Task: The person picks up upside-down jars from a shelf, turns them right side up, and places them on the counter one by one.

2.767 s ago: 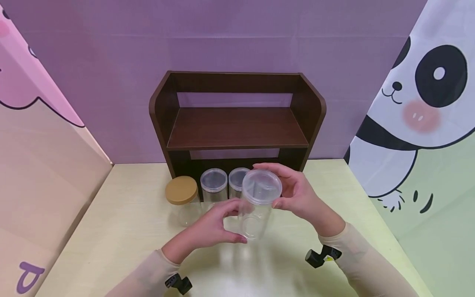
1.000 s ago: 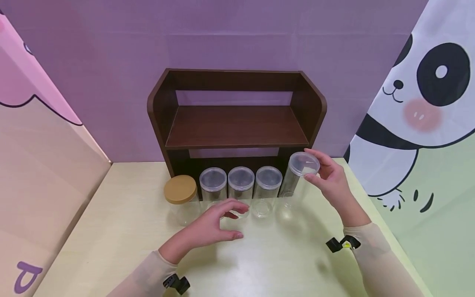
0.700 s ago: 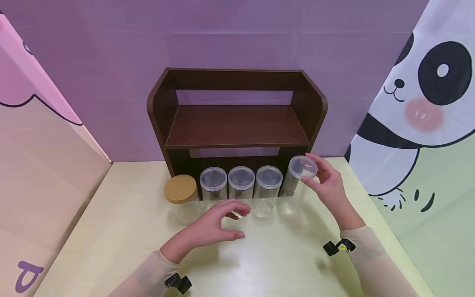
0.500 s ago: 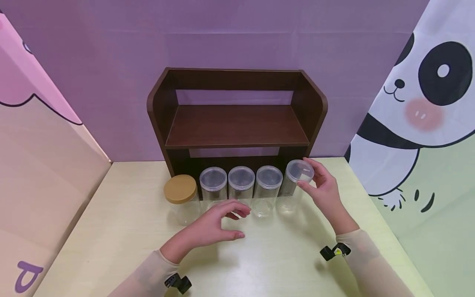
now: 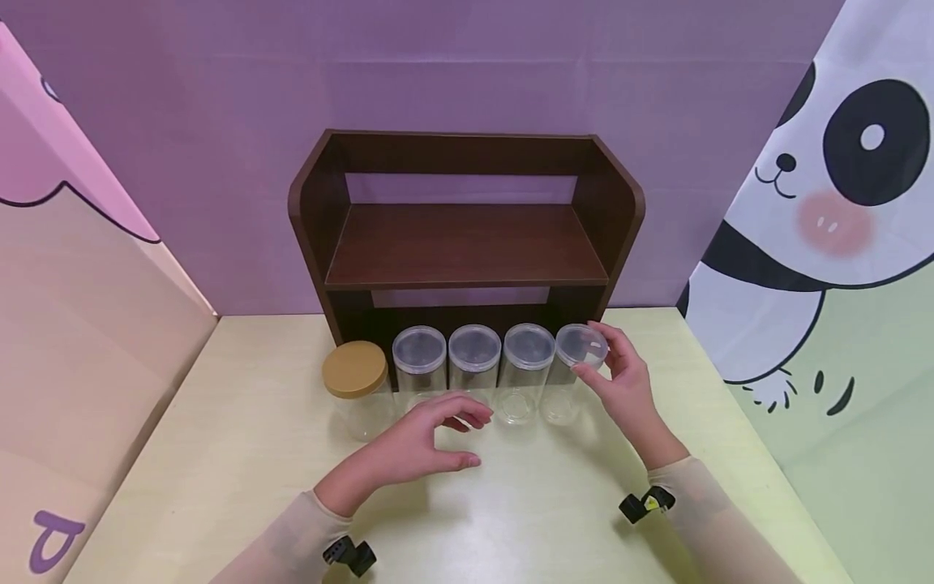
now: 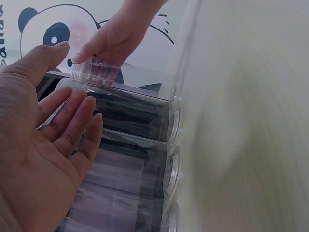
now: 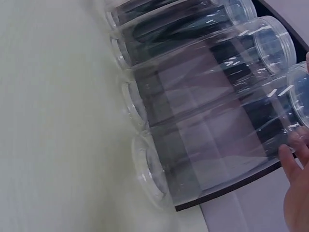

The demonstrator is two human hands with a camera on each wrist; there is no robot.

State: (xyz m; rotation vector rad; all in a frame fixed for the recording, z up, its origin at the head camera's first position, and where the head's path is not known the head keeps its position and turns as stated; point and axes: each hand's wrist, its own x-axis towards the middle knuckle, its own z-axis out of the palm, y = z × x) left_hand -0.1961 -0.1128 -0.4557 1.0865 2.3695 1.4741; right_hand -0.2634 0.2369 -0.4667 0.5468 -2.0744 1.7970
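Observation:
In the head view a clear plastic jar (image 5: 561, 397) with a translucent lid stands upright at the right end of a row on the table. My right hand (image 5: 629, 395) grips it near the lid, thumb in front and fingers behind. In the right wrist view that jar (image 7: 217, 140) stands close beside its neighbour. Three matching jars continue leftward: one (image 5: 529, 349), another (image 5: 474, 350) and a third (image 5: 419, 353). A tan-lidded jar (image 5: 355, 371) ends the row at the left. My left hand (image 5: 412, 446) hovers before the row, fingers bent loosely, holding nothing.
A dark brown two-tier shelf (image 5: 467, 247) stands right behind the jars, against a purple backdrop (image 5: 467, 73). Printed cloth panels border the pale table (image 5: 511, 519) on both sides, a panda (image 5: 824, 203) on the right one.
My right hand has carried the last jar rightward, then brought it left and down beside the others, going from tilted to upright. My left hand released that jar and stays nearly still.

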